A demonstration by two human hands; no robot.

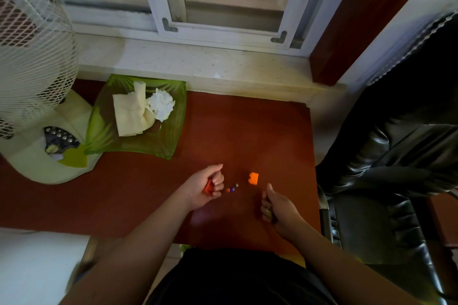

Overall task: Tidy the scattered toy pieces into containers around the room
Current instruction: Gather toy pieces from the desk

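Both forearms reach forward from the near edge over the table. Left hand: palm turned up, fingers curled round a red toy piece; only its edge shows. Right hand: knuckles up, fingers curled under, thumb pointing forward; something small and dark seems held inside, identity unclear. Orange brick lies flat between the hands, toward the right edge, long axis running near-to-far. Three small beads sit in a short row just beside the left fingertips.
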